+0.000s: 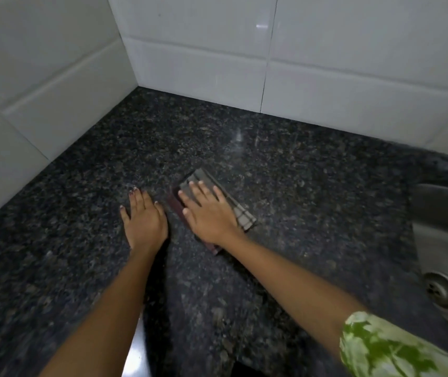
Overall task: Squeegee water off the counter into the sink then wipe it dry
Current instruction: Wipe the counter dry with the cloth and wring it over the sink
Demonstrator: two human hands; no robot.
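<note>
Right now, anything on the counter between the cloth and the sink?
Nothing: in the head view the counter is bare granite from the cloth, under the right hand, across to the sink.

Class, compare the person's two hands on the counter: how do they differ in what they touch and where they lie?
The right hand presses flat on a folded checked cloth; the left hand rests on the bare counter. The right hand lies nearer the sink; the left hand lies farther away. Both are palm-down, fingers spread.
</note>
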